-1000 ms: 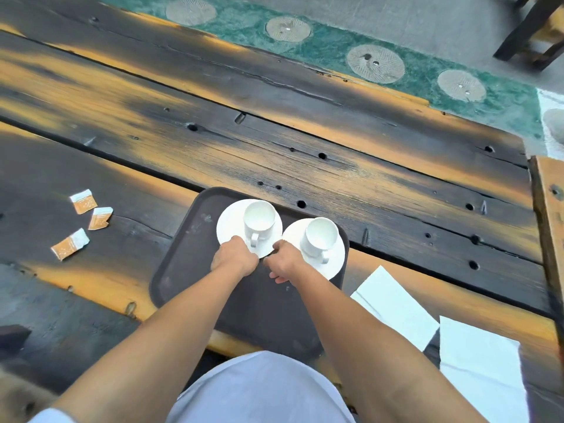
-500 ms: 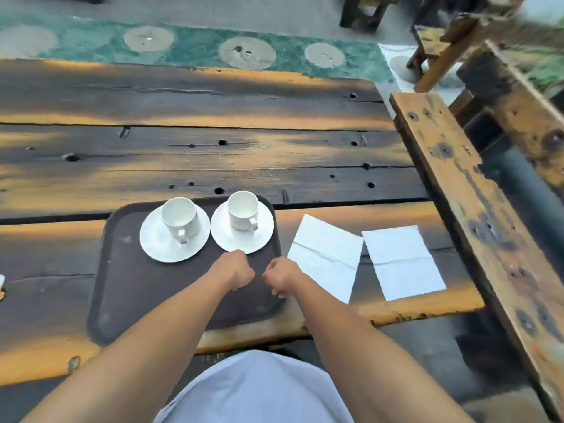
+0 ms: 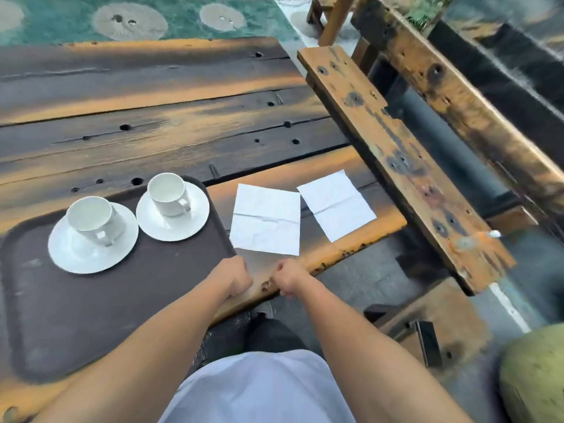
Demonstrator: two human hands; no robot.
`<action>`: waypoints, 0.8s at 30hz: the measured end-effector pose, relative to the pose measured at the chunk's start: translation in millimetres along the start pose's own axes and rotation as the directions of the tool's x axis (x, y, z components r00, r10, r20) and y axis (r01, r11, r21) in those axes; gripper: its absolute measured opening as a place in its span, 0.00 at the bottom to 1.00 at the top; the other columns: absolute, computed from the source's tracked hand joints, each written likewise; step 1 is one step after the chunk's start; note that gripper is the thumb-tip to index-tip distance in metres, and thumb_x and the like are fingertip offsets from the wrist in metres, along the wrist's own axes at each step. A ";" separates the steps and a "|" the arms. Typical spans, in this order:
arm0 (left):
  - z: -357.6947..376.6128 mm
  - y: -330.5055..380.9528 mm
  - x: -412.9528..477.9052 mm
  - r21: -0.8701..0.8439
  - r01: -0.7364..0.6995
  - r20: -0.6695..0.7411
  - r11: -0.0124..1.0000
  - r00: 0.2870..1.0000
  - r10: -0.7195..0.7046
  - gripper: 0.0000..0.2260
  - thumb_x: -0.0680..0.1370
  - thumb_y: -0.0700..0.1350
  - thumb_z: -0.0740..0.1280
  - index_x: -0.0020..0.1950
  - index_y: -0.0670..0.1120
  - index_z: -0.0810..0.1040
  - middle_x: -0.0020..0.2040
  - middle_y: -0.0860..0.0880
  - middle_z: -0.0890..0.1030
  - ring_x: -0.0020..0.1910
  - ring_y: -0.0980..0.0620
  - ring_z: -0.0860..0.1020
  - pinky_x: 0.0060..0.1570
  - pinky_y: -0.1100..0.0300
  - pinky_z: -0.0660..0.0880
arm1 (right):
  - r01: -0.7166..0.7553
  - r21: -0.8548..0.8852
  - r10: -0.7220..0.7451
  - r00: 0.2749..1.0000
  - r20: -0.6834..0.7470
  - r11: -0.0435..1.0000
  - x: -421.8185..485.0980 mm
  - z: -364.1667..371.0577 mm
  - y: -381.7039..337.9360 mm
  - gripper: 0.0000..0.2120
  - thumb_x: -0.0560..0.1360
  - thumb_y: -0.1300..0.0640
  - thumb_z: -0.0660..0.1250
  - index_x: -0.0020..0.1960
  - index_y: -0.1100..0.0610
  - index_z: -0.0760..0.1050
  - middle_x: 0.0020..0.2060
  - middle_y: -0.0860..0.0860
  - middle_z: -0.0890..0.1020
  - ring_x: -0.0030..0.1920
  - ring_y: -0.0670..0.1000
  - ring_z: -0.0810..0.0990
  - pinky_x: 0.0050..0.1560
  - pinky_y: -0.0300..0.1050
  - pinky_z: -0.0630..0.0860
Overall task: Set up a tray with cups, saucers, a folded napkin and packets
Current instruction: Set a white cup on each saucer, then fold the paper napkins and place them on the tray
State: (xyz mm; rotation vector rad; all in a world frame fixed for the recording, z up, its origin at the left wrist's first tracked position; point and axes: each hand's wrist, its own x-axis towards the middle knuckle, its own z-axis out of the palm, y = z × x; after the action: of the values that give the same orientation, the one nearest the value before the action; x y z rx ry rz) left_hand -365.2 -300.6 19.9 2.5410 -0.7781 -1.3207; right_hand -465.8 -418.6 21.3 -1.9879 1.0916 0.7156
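Note:
A dark brown tray (image 3: 122,300) lies on the wooden table at the left. Two white saucers stand on it side by side, the left saucer (image 3: 70,257) and the right saucer (image 3: 195,227), each bearing a white cup: left cup (image 3: 88,213), right cup (image 3: 166,190). Two white napkins lie flat on the table right of the tray, the nearer napkin (image 3: 265,221) and the farther napkin (image 3: 335,204). My left hand (image 3: 232,277) and my right hand (image 3: 287,277) hover as closed fists just below the nearer napkin, at the tray's right corner. Neither holds anything. No packets are in view.
A worn wooden bench plank (image 3: 396,160) runs diagonally along the table's right side, with a second beam (image 3: 457,96) beyond it. The table's front edge (image 3: 351,251) lies just under my hands. A green round object (image 3: 534,374) sits at the bottom right.
My view has swung right, so the packets have left the frame and the napkins are now central. Both hands left the saucers and moved right, off the tray, toward the nearer napkin.

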 end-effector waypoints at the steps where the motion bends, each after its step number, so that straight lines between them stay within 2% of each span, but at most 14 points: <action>1: -1.7 3.9 5.1 0.019 0.000 -0.003 1.000 1.000 0.000 0.13 0.76 0.41 0.59 0.57 0.41 0.78 0.54 0.40 0.83 0.52 0.41 0.82 0.43 0.56 0.76 | 0.003 0.015 -0.003 1.000 -0.014 1.000 4.9 -4.0 0.4 0.04 0.75 0.61 0.61 0.46 0.60 0.74 0.39 0.61 0.81 0.37 0.58 0.78 0.41 0.53 0.81; 3: -9.2 10.9 19.0 0.044 0.003 -0.033 0.999 0.999 -0.001 0.12 0.77 0.42 0.59 0.56 0.42 0.78 0.56 0.42 0.82 0.55 0.42 0.80 0.48 0.56 0.76 | 0.028 0.017 -0.027 0.999 -0.034 0.999 19.4 -13.8 -0.1 0.06 0.74 0.60 0.63 0.47 0.60 0.77 0.41 0.58 0.81 0.42 0.57 0.79 0.44 0.51 0.80; 6: -27.1 21.2 44.6 0.057 0.002 -0.079 0.998 0.997 0.002 0.09 0.77 0.42 0.60 0.50 0.42 0.79 0.53 0.42 0.83 0.52 0.43 0.80 0.46 0.56 0.75 | 0.069 -0.018 -0.069 0.997 -0.046 0.997 42.3 -34.1 -4.2 0.07 0.74 0.60 0.63 0.48 0.59 0.79 0.49 0.57 0.84 0.51 0.58 0.81 0.48 0.46 0.78; 10: -54.9 36.0 84.5 0.030 0.030 -0.126 0.999 0.992 -0.026 0.08 0.76 0.42 0.61 0.50 0.44 0.78 0.54 0.44 0.82 0.52 0.44 0.80 0.49 0.55 0.77 | 0.092 -0.034 -0.093 0.995 -0.046 0.995 80.2 -67.9 -11.7 0.04 0.73 0.63 0.61 0.43 0.58 0.74 0.46 0.60 0.83 0.48 0.59 0.80 0.52 0.54 0.80; 13: -73.6 49.6 117.0 0.011 0.051 -0.175 0.999 0.983 -0.048 0.08 0.77 0.43 0.60 0.52 0.46 0.77 0.56 0.46 0.81 0.51 0.45 0.77 0.50 0.54 0.76 | 0.096 -0.005 -0.096 0.992 -0.078 0.995 115.5 -95.7 -15.4 0.08 0.74 0.62 0.61 0.50 0.63 0.75 0.46 0.58 0.80 0.48 0.58 0.79 0.50 0.52 0.80; 16: -85.7 62.1 143.5 -0.015 0.059 -0.225 0.998 0.972 -0.061 0.11 0.78 0.42 0.60 0.59 0.46 0.75 0.60 0.45 0.78 0.50 0.46 0.73 0.46 0.56 0.72 | 0.114 -0.024 -0.116 0.986 -0.119 0.993 143.5 -119.2 -18.9 0.13 0.74 0.61 0.62 0.58 0.61 0.75 0.52 0.57 0.81 0.53 0.57 0.78 0.53 0.49 0.78; 18: -90.7 67.7 159.2 -0.031 0.053 -0.251 0.998 0.966 -0.059 0.14 0.79 0.42 0.61 0.65 0.45 0.73 0.63 0.43 0.76 0.56 0.44 0.75 0.50 0.55 0.72 | 0.133 -0.043 -0.138 0.982 -0.133 0.990 160.0 -131.7 -21.5 0.17 0.74 0.62 0.63 0.62 0.61 0.74 0.56 0.57 0.80 0.60 0.57 0.77 0.56 0.49 0.78; 20: -92.5 70.5 169.1 -0.075 0.066 -0.293 0.995 0.952 -0.085 0.17 0.79 0.42 0.62 0.69 0.45 0.70 0.66 0.42 0.72 0.60 0.41 0.75 0.56 0.52 0.72 | 0.137 -0.065 -0.145 0.979 -0.142 0.988 170.5 -138.6 -24.8 0.23 0.74 0.63 0.64 0.69 0.60 0.72 0.64 0.56 0.75 0.65 0.57 0.75 0.59 0.48 0.76; 22: -94.7 72.1 178.1 -0.093 0.100 -0.327 0.991 0.937 -0.125 0.20 0.79 0.40 0.61 0.72 0.47 0.67 0.68 0.42 0.69 0.61 0.39 0.74 0.57 0.50 0.73 | 0.125 -0.069 -0.133 0.982 -0.136 0.990 179.5 -141.8 -28.4 0.26 0.74 0.63 0.64 0.72 0.58 0.68 0.68 0.55 0.69 0.65 0.56 0.75 0.61 0.48 0.74; 24: -97.0 72.5 186.7 -0.060 0.126 -0.349 0.990 0.927 -0.139 0.23 0.79 0.39 0.61 0.74 0.48 0.65 0.70 0.43 0.67 0.63 0.38 0.73 0.58 0.48 0.72 | 0.113 -0.114 -0.127 0.984 -0.123 0.987 187.7 -141.3 -30.8 0.24 0.74 0.63 0.63 0.70 0.56 0.68 0.68 0.54 0.67 0.60 0.57 0.77 0.57 0.49 0.75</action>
State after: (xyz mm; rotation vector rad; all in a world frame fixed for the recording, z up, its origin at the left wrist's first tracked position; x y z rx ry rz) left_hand -226.4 -467.8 -27.9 2.7282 -0.5124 -0.8564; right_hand -332.4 -607.9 -29.1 -2.1976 1.0158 0.5990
